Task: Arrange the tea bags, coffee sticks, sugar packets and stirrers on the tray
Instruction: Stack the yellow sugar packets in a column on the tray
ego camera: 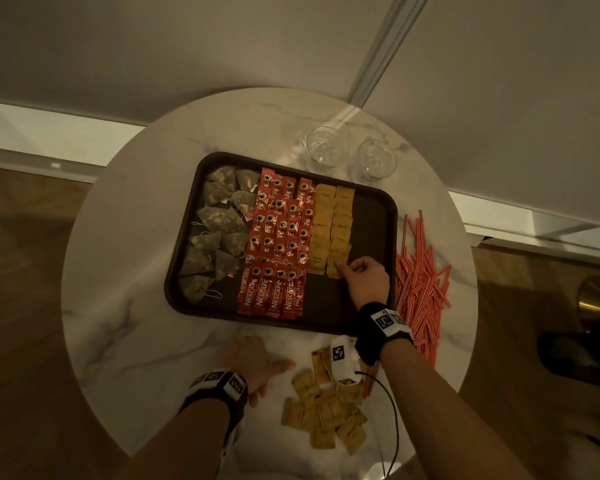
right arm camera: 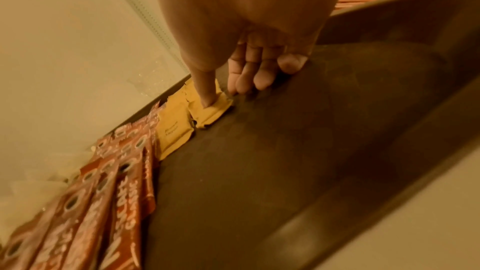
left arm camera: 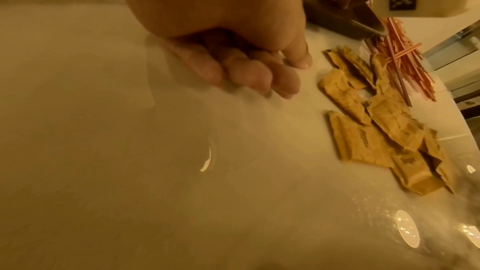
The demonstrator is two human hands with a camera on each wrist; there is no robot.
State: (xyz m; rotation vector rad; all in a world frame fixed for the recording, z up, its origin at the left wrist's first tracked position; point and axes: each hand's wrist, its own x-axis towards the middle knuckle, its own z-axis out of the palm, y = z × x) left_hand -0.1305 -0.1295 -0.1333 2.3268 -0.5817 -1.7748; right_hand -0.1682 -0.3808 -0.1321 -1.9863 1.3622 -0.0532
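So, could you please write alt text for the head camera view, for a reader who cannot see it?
A right hand presses a sugar packet into rows on a dark tray beside tea bags and coffee sticks. More packets and red stirrers wait on the round marble table.

The wrist camera [ego camera: 343,362] on the right arm covers the far part of the loose sugar packets [ego camera: 326,407] on the table. The print on the sugar packets in the tray [ego camera: 331,226] is too small to read. Overlapping coffee sticks [ego camera: 278,237] hide each other's labels. The left hand's fingers [left arm camera: 249,73] look blurred.
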